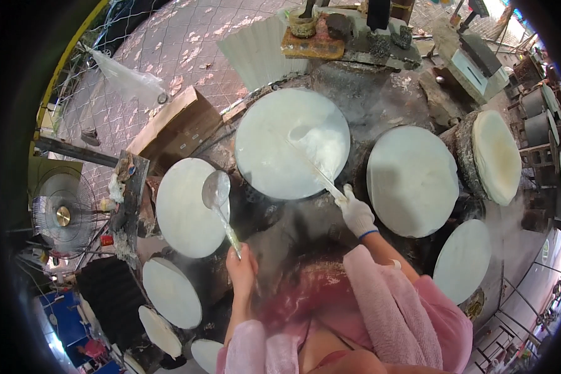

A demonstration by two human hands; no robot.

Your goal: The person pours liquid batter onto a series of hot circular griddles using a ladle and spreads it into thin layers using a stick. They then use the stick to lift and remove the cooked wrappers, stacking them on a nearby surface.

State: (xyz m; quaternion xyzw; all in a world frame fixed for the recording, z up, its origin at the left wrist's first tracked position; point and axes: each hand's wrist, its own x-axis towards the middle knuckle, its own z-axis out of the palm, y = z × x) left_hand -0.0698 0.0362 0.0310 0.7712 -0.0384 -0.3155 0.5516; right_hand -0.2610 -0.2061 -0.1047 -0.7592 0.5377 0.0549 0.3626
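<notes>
My left hand (242, 265) is bare and grips the handle of a metal ladle (217, 189), whose bowl is over the right part of a round, pale-topped disc (187, 210). In a white knit glove, my right hand (356, 216) holds a long thin stick or spatula (325, 180). Its far part lies across the large round pale surface (271, 140) in front of me, where a shiny wet-looking white patch spreads at the right. To the right of that hand is another round pale surface (413, 182). Haze blurs parts of the scene.
Further round pale discs stand at the right (495, 156), lower right (463, 262) and lower left (172, 292). A cardboard box (182, 131) and an electric fan (63, 216) are at the left. Beyond the large disc, a plastic tub (302, 25) stands on a brick. Wire mesh (168, 56) borders the far side.
</notes>
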